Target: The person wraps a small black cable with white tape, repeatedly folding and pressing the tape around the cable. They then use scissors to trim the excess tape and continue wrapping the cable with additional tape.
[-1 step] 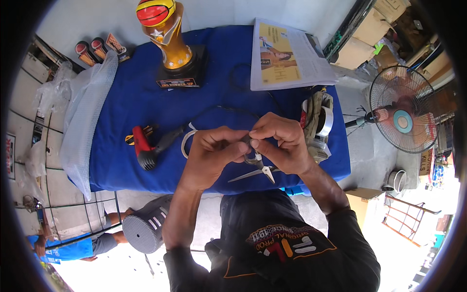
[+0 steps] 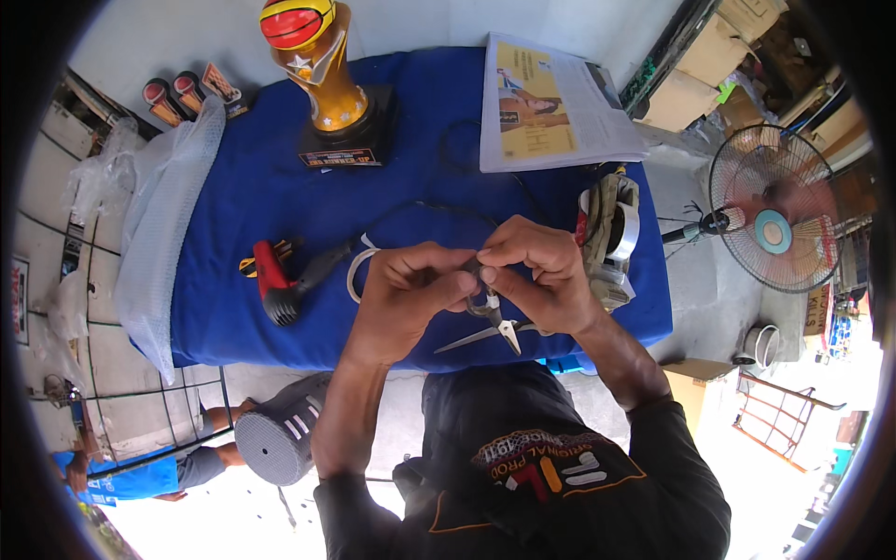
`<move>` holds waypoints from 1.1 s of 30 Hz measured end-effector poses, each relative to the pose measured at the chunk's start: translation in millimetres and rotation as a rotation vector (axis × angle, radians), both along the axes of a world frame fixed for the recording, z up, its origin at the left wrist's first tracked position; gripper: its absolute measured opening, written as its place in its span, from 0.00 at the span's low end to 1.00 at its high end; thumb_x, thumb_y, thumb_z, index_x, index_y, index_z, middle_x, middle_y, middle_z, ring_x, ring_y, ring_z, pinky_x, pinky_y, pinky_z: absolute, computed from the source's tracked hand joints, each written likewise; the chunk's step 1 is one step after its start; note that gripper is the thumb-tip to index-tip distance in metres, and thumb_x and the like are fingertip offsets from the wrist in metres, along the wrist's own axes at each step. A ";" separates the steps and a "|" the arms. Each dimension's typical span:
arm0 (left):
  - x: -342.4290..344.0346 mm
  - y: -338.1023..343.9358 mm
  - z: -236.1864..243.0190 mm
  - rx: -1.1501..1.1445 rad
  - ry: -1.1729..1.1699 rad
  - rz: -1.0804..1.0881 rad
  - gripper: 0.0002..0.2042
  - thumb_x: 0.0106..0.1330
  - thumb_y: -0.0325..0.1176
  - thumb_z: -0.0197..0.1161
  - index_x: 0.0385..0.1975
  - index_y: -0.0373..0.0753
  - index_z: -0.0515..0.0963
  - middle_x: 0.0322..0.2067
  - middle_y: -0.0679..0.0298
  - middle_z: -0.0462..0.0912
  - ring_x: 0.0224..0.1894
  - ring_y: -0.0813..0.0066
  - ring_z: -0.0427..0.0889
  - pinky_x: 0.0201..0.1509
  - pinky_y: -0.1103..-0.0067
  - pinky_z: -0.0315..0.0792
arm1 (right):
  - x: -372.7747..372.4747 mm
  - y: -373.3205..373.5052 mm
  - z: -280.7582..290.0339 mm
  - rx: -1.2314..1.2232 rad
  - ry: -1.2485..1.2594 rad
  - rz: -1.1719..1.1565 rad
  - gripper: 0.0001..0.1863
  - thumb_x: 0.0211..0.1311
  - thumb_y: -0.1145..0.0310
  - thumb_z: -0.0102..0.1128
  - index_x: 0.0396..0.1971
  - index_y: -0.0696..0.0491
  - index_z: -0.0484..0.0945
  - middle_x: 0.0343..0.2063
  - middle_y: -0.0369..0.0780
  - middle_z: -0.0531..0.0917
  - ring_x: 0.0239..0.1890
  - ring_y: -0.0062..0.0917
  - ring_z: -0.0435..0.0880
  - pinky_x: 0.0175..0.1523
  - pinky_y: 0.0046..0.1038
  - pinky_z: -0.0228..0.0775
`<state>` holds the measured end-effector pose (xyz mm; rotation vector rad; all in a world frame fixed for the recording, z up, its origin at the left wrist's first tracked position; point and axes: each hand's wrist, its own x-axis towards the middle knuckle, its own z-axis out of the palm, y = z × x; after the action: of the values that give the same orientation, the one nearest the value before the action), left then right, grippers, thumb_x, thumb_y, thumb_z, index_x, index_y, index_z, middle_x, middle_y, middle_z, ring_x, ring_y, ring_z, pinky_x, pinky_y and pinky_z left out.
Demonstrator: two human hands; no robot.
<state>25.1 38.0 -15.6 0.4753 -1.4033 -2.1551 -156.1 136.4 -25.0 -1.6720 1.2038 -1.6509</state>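
Note:
Above the near edge of the blue-covered table, my left hand [image 2: 411,294] and my right hand [image 2: 541,275] meet fingertip to fingertip. Both pinch a small dark piece [image 2: 473,268], mostly hidden by the fingers, so its kind is unclear. Scissors [image 2: 505,329] hang spread from my right hand, one blade pointing left and the other down toward me; the fingers partly cover their handles. Just beyond my left hand is a pale ring [image 2: 357,271], perhaps a tape roll. To its left lies a red and black heat gun or similar corded tool [image 2: 278,285].
A gold trophy [image 2: 334,93] with a ball on top stands at the back. Printed sheets [image 2: 560,112] lie back right, near tape rolls [image 2: 623,233]. Bubble wrap [image 2: 173,233] covers the left edge. A fan [image 2: 773,229] stands right; a grey stool [image 2: 280,439] and another person [image 2: 140,476] are lower left.
The scissors have tilted slightly, their lower blade tip shifting a little to the left. Both hands keep the same pinch.

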 end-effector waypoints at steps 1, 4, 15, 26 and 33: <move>0.3 0.7 -1.5 -0.011 -0.023 0.012 0.09 0.64 0.21 0.67 0.43 0.29 0.83 0.31 0.62 0.86 0.30 0.82 0.82 0.35 0.85 0.77 | 0.0 0.6 -0.5 0.021 0.006 0.007 0.11 0.56 0.86 0.64 0.38 0.58 0.82 0.31 0.40 0.83 0.34 0.26 0.82 0.39 0.27 0.73; 1.4 4.0 -5.6 -0.007 -0.044 0.006 0.09 0.64 0.19 0.67 0.43 0.28 0.82 0.32 0.60 0.87 0.32 0.80 0.84 0.38 0.84 0.79 | 2.9 4.5 -0.7 -0.009 0.132 -0.051 0.13 0.55 0.84 0.67 0.40 0.58 0.81 0.34 0.42 0.84 0.37 0.29 0.83 0.41 0.27 0.75; -10.1 22.2 -11.4 -0.206 -0.017 0.240 0.14 0.59 0.19 0.71 0.45 0.28 0.80 0.35 0.58 0.86 0.36 0.76 0.86 0.42 0.82 0.81 | 16.2 7.9 -24.3 -0.034 0.022 -0.080 0.26 0.51 0.85 0.72 0.52 0.56 0.76 0.49 0.46 0.80 0.47 0.27 0.84 0.47 0.25 0.79; 0.6 26.7 -15.8 -0.734 -0.237 0.207 0.38 0.50 0.20 0.76 0.65 0.31 0.69 0.44 0.54 0.84 0.47 0.68 0.85 0.53 0.75 0.77 | 14.3 -3.5 -40.8 0.000 -0.636 0.270 0.23 0.55 0.89 0.66 0.51 0.56 0.77 0.51 0.46 0.79 0.50 0.28 0.84 0.54 0.28 0.83; 11.2 27.3 -16.6 -0.813 -0.272 0.233 0.33 0.50 0.22 0.77 0.60 0.27 0.73 0.40 0.54 0.84 0.41 0.69 0.84 0.45 0.76 0.77 | 10.4 -2.8 -47.1 0.057 -0.646 0.322 0.20 0.57 0.90 0.63 0.49 0.58 0.80 0.48 0.45 0.82 0.51 0.29 0.84 0.56 0.28 0.82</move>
<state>36.3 65.3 -32.2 0.5746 -2.0850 -1.2115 -145.7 133.6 -72.1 -1.0834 0.6201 -1.7264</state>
